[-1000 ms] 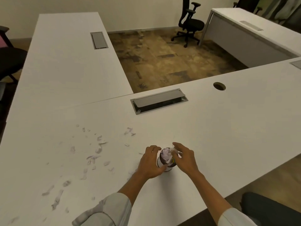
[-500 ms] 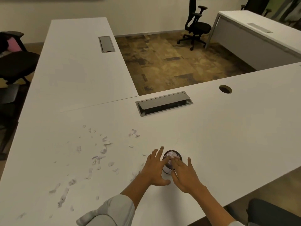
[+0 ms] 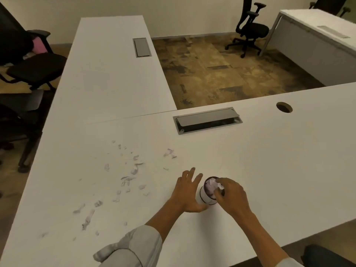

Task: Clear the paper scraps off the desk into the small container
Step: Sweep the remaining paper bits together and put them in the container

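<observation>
Right hand: your right hand (image 3: 230, 193) had curled over the cup's rim, fingertips (image 3: 219, 186) pinching a crumpled wad (image 3: 220, 185) at the mouth; half a second before, those fingers lay flat and spread beside the cup.
Left hand: your left hand (image 3: 185, 191) stayed flat and open, fingers straight and fanned toward 12 o'clock, its thumb side touching the cup's left wall. It held nothing and only steadied.
Cup: the cup (image 3: 209, 191) stood upright on the desk (image 3: 269, 170) between your hands, near the front edge, already packed with paper to about the rim.
Meaning: judging by that fullness, you were pressing the load down or adding one more wad; room inside looked short.
Scraps: most scraps (image 3: 133, 170) lay at 9 to 10 o'clock of the cup, from near to well apart, with a small cluster (image 3: 170, 152) at 11 o'clock. They had not shifted over the last second.
Remaining: the greater share of the clearing was not yet done.
Cable tray: the cable tray (image 3: 207, 120) sat at 12 o'clock, well beyond the cup.
Grommet hole: the grommet hole (image 3: 284, 107) lay at 1 o'clock, farther off.
</observation>
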Available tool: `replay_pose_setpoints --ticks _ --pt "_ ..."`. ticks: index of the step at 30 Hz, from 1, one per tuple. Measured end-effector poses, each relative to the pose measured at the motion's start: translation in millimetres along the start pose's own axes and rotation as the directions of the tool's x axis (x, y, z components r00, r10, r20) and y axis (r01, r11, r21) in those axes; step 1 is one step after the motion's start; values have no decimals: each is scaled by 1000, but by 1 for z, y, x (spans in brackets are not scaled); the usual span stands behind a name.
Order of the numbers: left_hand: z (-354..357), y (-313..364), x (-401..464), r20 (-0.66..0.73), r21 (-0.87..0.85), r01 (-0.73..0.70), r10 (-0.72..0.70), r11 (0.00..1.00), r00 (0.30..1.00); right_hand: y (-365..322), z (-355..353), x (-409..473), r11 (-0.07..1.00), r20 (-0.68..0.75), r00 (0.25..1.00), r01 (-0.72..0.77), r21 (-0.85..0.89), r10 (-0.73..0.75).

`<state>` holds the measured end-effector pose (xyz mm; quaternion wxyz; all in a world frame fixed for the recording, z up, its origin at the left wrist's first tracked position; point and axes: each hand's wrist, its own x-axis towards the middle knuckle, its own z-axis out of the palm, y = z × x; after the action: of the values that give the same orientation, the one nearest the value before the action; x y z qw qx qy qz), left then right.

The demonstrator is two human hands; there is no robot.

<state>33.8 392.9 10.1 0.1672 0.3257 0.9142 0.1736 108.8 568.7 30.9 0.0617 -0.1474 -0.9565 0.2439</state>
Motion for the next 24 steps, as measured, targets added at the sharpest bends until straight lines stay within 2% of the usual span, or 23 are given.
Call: replay_pose_setpoints --ticks 2,5,8,10,13,16,20,24 --pt "-5 -20 -12 -37 3 66 -66 998 997 -11 3 7 998 -48 998 40 46 -38" --pt "-11 -55 -34 -67 -3 165 -165 986 984 -34 16 20 989 -33 997 70 130 -66" --pt "-17 -93 -60 -65 0 301 -301 954 952 -58 41 34 959 47 994 87 271 -103" --pt "-20 -119 -81 -45 -18 406 -407 914 913 -73 61 47 951 152 980 77 298 -127" --pt "-23 -157 -115 -32 -11 558 -558 830 829 -93 88 69 971 322 937 63 232 -137" --pt "-25 -193 -151 -7 28 697 -697 717 717 -110 113 93 986 428 896 56 155 -118" --pt "-27 -239 -195 32 47 802 -804 595 594 -130 141 126 999 485 873 17 49 -38" --pt "-25 -273 -223 95 27 858 -856 513 509 -148 165 152 998 522 852 8 -67 28"
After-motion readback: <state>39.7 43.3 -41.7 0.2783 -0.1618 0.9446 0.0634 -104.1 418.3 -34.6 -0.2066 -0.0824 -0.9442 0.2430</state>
